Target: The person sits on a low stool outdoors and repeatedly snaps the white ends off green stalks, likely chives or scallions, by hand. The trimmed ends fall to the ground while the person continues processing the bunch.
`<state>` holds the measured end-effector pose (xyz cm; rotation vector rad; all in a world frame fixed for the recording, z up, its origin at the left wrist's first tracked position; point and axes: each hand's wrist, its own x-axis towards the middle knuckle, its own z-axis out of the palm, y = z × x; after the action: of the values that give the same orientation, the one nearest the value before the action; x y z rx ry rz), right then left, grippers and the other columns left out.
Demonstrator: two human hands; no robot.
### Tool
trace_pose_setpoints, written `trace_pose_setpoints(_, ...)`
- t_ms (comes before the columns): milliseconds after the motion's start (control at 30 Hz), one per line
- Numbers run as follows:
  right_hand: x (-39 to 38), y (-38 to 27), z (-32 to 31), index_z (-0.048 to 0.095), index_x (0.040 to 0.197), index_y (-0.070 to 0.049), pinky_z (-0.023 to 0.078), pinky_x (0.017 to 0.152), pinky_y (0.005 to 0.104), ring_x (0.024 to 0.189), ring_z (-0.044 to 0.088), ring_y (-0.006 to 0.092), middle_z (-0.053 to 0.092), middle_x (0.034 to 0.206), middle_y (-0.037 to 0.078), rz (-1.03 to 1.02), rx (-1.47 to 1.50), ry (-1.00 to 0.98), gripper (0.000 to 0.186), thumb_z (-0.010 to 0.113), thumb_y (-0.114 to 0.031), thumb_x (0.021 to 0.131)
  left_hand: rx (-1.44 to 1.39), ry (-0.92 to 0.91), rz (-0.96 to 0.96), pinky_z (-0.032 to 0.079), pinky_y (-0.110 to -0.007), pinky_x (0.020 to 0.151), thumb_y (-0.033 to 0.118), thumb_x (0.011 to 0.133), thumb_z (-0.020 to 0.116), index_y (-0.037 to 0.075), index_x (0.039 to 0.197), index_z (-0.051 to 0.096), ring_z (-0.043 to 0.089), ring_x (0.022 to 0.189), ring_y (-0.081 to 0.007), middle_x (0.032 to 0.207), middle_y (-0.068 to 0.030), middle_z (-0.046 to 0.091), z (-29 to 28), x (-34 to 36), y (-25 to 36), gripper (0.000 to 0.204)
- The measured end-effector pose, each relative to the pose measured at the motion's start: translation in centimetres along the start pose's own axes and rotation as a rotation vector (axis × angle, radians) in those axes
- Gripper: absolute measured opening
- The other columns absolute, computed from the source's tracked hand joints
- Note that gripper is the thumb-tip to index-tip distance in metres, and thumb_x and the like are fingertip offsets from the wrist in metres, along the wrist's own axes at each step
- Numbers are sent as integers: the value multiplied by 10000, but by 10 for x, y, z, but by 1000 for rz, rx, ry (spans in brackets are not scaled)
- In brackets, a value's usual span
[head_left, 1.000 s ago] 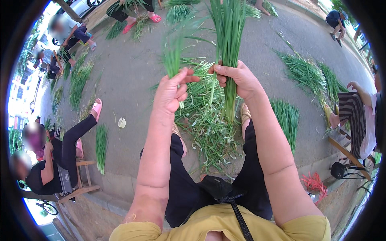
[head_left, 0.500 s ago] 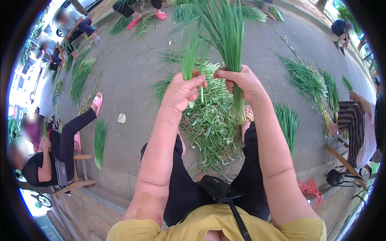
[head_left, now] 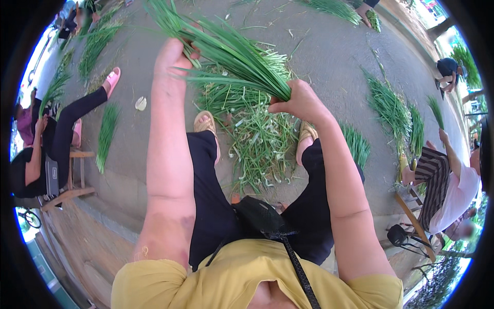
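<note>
My left hand (head_left: 174, 55) is stretched far ahead on the left, closed round a small bunch of chives (head_left: 165, 19) whose leaves point away from me. My right hand (head_left: 302, 104) grips the lower end of a thicker bundle of chives (head_left: 246, 55). That bundle slants to the far left, and its leaf tips reach my left hand and partly cover its fingers. Under both hands, between my sandalled feet, lies a loose heap of chive trimmings (head_left: 262, 139), with more chives lying across its far side.
More chives lie on the pavement at right (head_left: 387, 105), beside my right leg (head_left: 355, 146) and at left (head_left: 108, 135). People sit on wooden chairs on both sides, holding chives. A black bag (head_left: 257, 213) hangs at my lap.
My left hand has gone outward and farther ahead with its bunch. The upright bundle in my right hand now tilts left, toward my left hand. The whole view has shifted slightly.
</note>
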<state>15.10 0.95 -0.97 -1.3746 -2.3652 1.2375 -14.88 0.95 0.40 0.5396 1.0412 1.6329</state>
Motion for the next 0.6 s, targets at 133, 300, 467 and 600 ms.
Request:
trace_pose_setpoints(133,2,7,24,682,839,-109,476,664,347,694,630,204,665,734,78,-80,37,35,222,775,-175,649,-43,94,-54,321,-242,463,101,906,477,56,994,567,499,578,-127,797,-62,638,-27,10,8,133)
trace_pose_setpoints(300,8,15,24,676,901,-113,474,717,353,744,633,221,672,779,80,90,37,-38,279,778,-186,651,-37,187,-25,323,-251,471,75,906,478,51,1014,556,497,605,-130,855,-97,643,-36,7,13,135)
trace_pose_setpoints(467,10,29,20,672,976,-90,482,633,338,631,612,191,654,754,73,-81,11,82,347,777,-174,656,-84,261,7,347,-288,467,66,914,483,43,1002,531,489,610,-137,856,-125,635,-39,8,17,104)
trace_pose_setpoints(600,9,9,9,670,927,-50,377,460,255,504,481,84,554,624,12,153,487,-42,256,744,-159,707,-118,292,41,417,-308,507,69,920,481,38,989,512,530,648,-169,868,-142,628,-41,8,17,82)
